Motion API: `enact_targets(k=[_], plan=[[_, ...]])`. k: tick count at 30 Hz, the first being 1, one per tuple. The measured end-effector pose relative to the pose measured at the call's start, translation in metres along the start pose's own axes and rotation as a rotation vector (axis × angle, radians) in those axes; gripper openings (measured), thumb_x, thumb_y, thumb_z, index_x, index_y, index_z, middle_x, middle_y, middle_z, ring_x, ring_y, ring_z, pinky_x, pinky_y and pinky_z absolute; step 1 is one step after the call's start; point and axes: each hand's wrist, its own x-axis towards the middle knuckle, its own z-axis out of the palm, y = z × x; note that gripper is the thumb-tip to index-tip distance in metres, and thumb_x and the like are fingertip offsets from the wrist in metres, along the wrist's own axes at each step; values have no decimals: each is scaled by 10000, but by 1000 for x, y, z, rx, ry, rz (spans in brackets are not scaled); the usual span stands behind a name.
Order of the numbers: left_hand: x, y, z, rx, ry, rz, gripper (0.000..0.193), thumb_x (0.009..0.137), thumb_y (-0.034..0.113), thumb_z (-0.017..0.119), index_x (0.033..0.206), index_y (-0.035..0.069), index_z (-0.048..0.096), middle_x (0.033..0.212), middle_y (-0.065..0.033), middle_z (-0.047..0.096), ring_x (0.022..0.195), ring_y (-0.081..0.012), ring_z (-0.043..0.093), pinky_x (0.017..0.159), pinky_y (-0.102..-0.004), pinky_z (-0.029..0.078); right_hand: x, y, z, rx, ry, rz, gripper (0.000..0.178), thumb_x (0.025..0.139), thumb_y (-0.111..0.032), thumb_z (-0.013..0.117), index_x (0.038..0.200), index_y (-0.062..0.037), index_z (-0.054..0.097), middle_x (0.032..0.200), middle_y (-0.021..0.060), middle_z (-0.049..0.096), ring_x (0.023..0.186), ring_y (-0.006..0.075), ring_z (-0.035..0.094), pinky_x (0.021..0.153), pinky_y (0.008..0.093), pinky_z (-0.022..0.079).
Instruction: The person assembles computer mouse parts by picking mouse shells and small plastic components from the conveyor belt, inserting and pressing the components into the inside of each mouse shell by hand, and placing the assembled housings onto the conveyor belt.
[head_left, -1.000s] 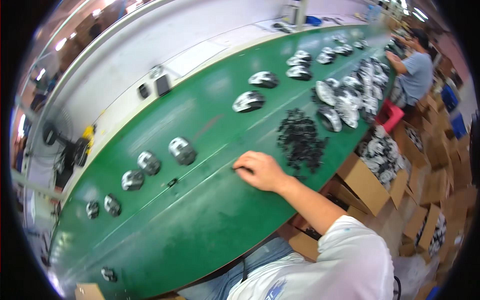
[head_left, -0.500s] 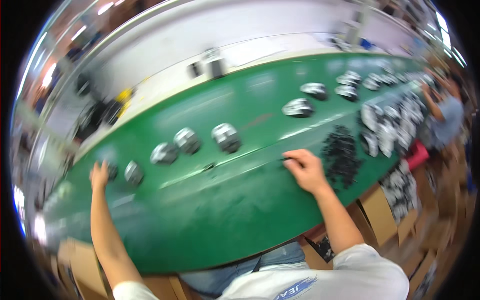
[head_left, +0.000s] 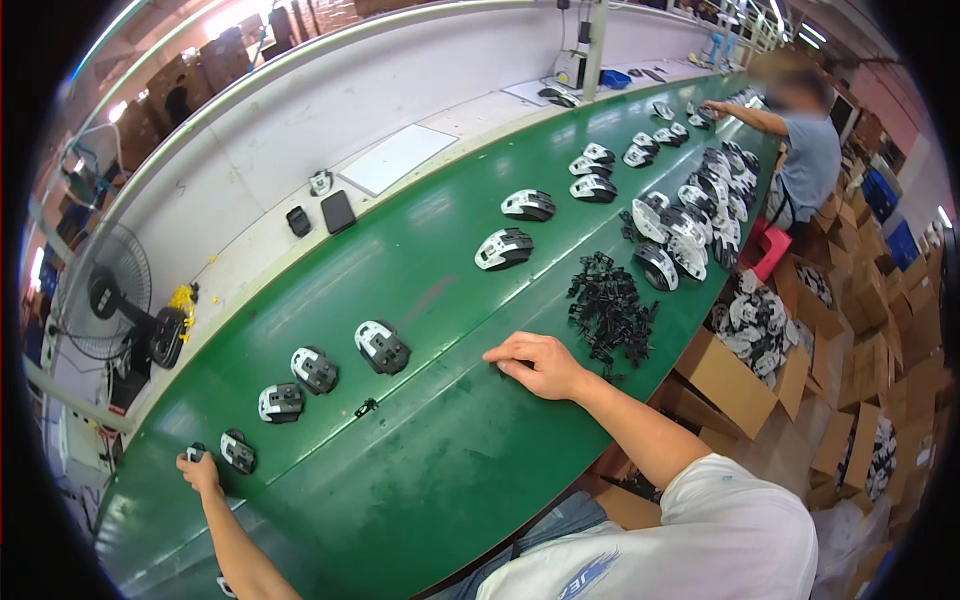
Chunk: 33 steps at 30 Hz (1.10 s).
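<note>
Since the earlier frame the left hand (head_left: pixel 200 470) has stretched farther out to the belt's (head_left: pixel 420 470) left end, fingers closed on a small dark part (head_left: pixel 195 453) just beside the last mouse shell (head_left: pixel 238 452); right hand (head_left: pixel 535 362) rests flat, fingers loosely curled, holding nothing visible. Black clips (head_left: pixel 610 310) lie heaped just right of it, near the belt's near edge; the right hand is nearer

A white short-sleeved shirt with blue lettering, both forearms bare.
</note>
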Motion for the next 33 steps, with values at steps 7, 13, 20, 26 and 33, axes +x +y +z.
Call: enact_targets(k=[7,13,20,26,33], plan=[[-101,-4,-36,-1466,-279,-215,540,932,273,726,1435,193,545,1183,-25,611,1057,-167,545,839,-359,445,-7,-12,1,-77,-40,53,206,981,-133,704,1164,-130,799,1074,61,768,970,263,736,906,394,580],[-380,80,-178,-1045,-482,327,766,852,19,656,1585,85,445,1554,-125,493,1396,-250,493,1116,-397,442,-28,-17,18,41,-49,-4,166,966,-150,731,1118,-107,781,1027,68,769,961,279,739,888,403,576],[-486,50,-177,-288,-686,863,887,821,148,814,1608,56,417,1645,-250,372,1497,-463,393,1242,-540,334,-40,-45,21,-277,-106,-214,117,923,-135,776,1029,-96,745,973,98,768,846,352,731,768,454,589],[-502,57,-149,-224,-498,753,873,939,374,797,1642,47,396,1597,-245,387,1443,-451,391,1219,-558,298,-51,-92,33,122,-272,-2,153,923,-21,773,1076,-11,774,1003,109,769,844,207,763,779,322,607],[-486,69,-179,-1803,-1410,-431,624,1099,341,415,1648,45,411,1624,-203,518,1410,-367,587,1193,-470,460,-70,-154,63,681,-387,173,287,932,-37,807,1205,4,725,1095,93,764,982,175,777,861,318,622]])
